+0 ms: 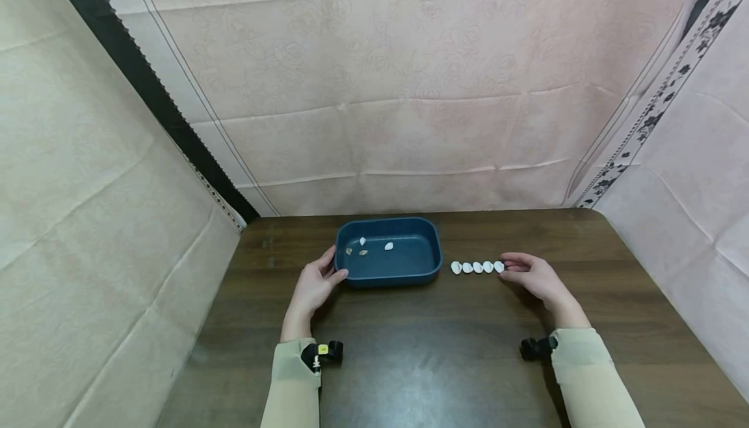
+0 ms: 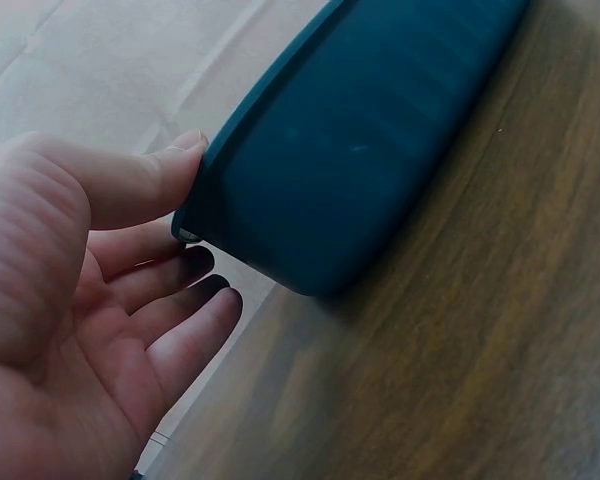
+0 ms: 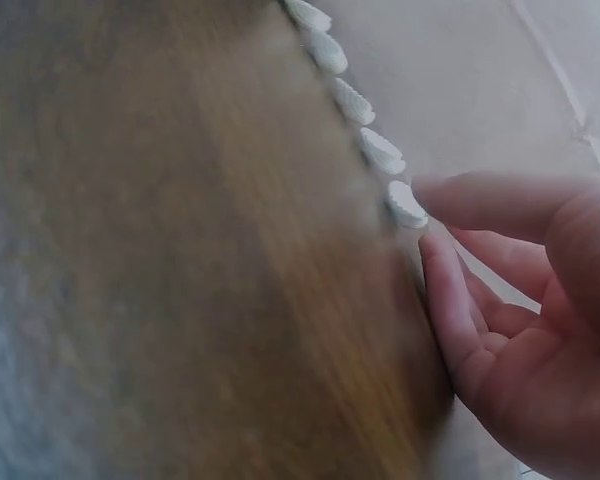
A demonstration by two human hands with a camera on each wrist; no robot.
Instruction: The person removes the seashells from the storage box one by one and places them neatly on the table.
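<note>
A small yellow label [image 1: 323,349] sits on the black wrist mount [image 1: 310,355] at the left cuff; its marks are too small to read. The left hand [image 1: 312,288] holds the left end of a dark blue tray [image 1: 409,262], thumb near the front corner and fingers along the end wall; the left wrist view shows the thumb at the rim with the other fingers bent beneath it. The right hand [image 1: 538,278] reaches in from the right, thumb and fingertips on either side of the rightmost shell [image 1: 499,267]; it seems to pinch that shell by its edge, though the blur in the right wrist view leaves the firmness of contact uncertain. This shell ends a straight row of five white shells [image 1: 477,267] just to the right of the tray. Inside the tray, toward its left, lie two white pieces [image 1: 389,246] and two brownish pieces [image 1: 363,252].

Both forearms wear pale sleeves [image 1: 593,376]. The brown wood-grain tabletop [image 1: 421,324] carries a glossy patch of light near the front. Creased pale cloth [image 1: 409,90] hangs behind, a dark strip [image 1: 170,109] at left and a floral border [image 1: 658,103] at right.
</note>
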